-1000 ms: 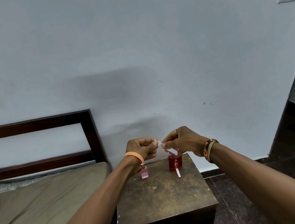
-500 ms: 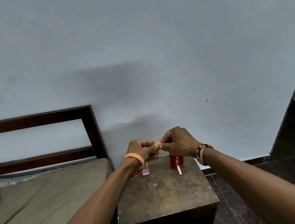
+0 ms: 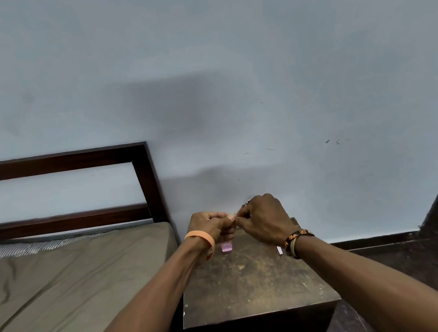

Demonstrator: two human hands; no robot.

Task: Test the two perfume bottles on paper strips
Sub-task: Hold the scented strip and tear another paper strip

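Paper strip (image 3: 279, 250): one counted for certain, a white end lying flat on the dark wooden bedside table (image 3: 248, 286), just beside the right wrist, the rest hidden under it. Farther back on that top stands one small pink perfume bottle (image 3: 226, 246), upright, below the left hand. The second bottle does not show; it may be behind the right hand.

Above the bottle the left hand (image 3: 208, 227) and the right hand (image 3: 265, 220) meet, both with fingers curled in and fingertips (image 3: 239, 215) pressed toward each other, pinching a pale sliver (image 3: 231, 217). It is too small to name surely; I judge it to be a second strip.

So the step looks like readying a strip, with no bottle lifted. The next move calls for freeing one hand, taking a bottle and wetting the strip's free end, keeping the paper clear of the fingers.

Other counts: two wristbands, one per wrist, and one ring on the right hand. Left of the table lies one bed (image 3: 71, 279) with a dark headboard (image 3: 144, 179); behind all, the pale wall (image 3: 220, 48).
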